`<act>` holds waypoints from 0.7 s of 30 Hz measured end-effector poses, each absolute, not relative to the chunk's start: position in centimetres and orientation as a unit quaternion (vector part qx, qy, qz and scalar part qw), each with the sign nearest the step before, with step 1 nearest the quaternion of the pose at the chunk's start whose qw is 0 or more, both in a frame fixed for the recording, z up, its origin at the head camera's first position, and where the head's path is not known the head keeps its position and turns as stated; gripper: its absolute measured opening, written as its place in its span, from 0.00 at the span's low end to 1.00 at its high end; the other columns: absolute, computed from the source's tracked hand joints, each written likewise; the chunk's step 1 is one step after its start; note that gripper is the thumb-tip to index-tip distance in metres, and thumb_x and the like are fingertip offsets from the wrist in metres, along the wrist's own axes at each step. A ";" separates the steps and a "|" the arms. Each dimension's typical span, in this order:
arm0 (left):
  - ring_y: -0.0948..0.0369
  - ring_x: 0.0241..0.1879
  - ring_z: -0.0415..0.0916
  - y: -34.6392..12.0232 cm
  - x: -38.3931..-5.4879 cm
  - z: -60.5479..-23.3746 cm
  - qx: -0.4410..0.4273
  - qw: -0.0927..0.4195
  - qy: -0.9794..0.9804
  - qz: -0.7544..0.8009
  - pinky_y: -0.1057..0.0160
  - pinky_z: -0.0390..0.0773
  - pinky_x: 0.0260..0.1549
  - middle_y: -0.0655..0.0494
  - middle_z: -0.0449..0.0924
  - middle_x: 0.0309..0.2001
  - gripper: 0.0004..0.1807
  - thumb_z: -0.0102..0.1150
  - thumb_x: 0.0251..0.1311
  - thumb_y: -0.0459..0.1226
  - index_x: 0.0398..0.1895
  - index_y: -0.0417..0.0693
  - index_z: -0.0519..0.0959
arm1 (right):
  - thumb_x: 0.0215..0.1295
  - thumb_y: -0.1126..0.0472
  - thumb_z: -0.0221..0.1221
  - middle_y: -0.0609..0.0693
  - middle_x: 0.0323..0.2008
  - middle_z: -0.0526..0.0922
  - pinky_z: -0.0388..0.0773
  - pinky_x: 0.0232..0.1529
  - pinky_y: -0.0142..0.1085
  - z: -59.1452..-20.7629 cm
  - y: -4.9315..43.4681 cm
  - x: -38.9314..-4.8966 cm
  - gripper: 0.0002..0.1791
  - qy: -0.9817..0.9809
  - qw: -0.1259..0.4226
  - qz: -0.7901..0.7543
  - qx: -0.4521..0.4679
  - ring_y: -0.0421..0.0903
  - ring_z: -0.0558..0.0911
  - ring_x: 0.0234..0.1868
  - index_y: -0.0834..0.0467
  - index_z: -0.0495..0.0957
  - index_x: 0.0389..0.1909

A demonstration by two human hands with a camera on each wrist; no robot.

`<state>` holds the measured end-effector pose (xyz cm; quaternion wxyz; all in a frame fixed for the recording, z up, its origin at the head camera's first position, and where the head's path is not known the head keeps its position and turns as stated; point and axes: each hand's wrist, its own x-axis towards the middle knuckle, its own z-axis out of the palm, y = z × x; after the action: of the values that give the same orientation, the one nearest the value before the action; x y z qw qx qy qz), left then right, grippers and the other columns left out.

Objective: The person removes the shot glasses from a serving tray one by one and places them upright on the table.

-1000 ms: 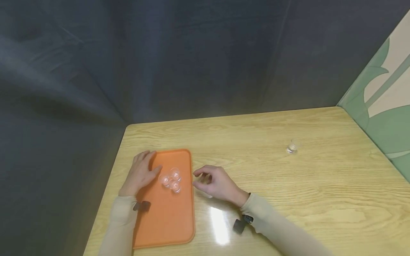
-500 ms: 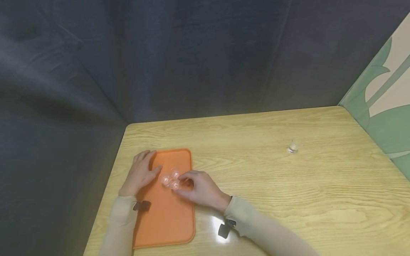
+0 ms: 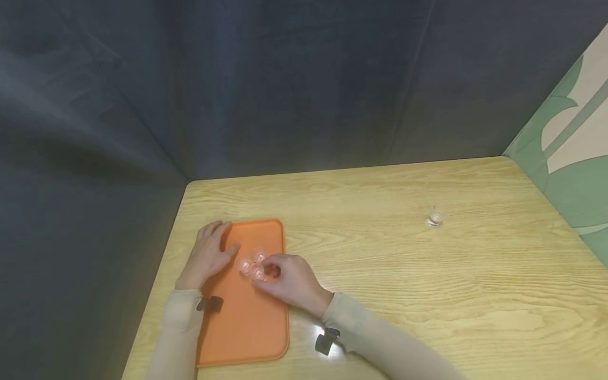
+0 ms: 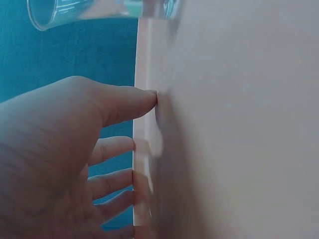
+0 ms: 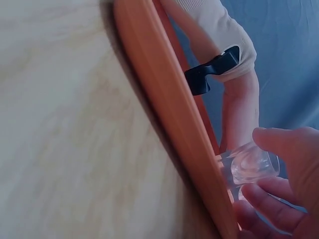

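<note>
An orange tray lies on the table, with a cluster of small clear glasses on its upper half. My right hand reaches over the tray's right rim. Its thumb and fingers curl round the nearest glass, which shows between them in the right wrist view as a clear cup. My left hand rests at the tray's upper left edge, fingers extended. In the left wrist view, the thumb touches just inside the rim, and a glass stands near it.
Another small clear glass stands on the wooden table to the right. A dark curtain closes off the back and left sides. At the right is a panel with a green leaf pattern.
My right hand has moved left from beside the tray to the clustered glasses, and its fingers now surround the nearest one. My left hand and the glasses stay in place.
</note>
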<state>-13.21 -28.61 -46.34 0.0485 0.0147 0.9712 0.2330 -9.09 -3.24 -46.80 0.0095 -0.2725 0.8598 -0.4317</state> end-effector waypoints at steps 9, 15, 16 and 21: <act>0.34 0.82 0.48 -28.6 -13.2 -46.2 0.014 0.049 0.971 0.232 0.29 0.57 0.77 0.31 0.55 0.81 0.39 0.60 0.74 0.47 0.81 0.41 0.63 | 0.60 0.49 0.75 0.44 0.37 0.91 0.79 0.39 0.26 -46.7 -3.4 -8.9 0.18 0.862 -0.018 -0.424 -0.278 0.42 0.87 0.36 0.55 0.90 0.45; 0.34 0.82 0.48 -28.6 -13.1 -46.2 0.013 0.047 0.971 0.233 0.29 0.57 0.77 0.31 0.55 0.81 0.39 0.60 0.74 0.47 0.81 0.40 0.63 | 0.60 0.52 0.74 0.44 0.39 0.92 0.82 0.42 0.28 -47.0 -3.2 -9.0 0.17 0.847 -0.017 -0.445 -0.291 0.43 0.88 0.39 0.56 0.90 0.47; 0.34 0.82 0.48 -28.6 -13.1 -46.2 0.013 0.047 0.971 0.233 0.29 0.57 0.77 0.31 0.55 0.81 0.39 0.60 0.74 0.47 0.81 0.40 0.63 | 0.60 0.53 0.74 0.45 0.39 0.92 0.82 0.43 0.29 -47.1 -3.2 -9.0 0.17 0.843 -0.016 -0.449 -0.294 0.43 0.88 0.39 0.57 0.90 0.47; 0.33 0.82 0.47 -28.6 -13.2 -46.2 0.015 0.048 0.971 0.234 0.28 0.57 0.77 0.31 0.55 0.81 0.39 0.60 0.74 0.47 0.81 0.40 0.63 | 0.59 0.54 0.75 0.47 0.42 0.92 0.86 0.46 0.35 -47.1 -3.0 -9.1 0.17 0.830 -0.017 -0.465 -0.307 0.44 0.89 0.42 0.57 0.90 0.47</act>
<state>-13.21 -28.56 -46.19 0.0479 0.0150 0.9709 0.2342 -9.12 -3.04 -47.08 -0.0172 -0.3071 0.8299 -0.4654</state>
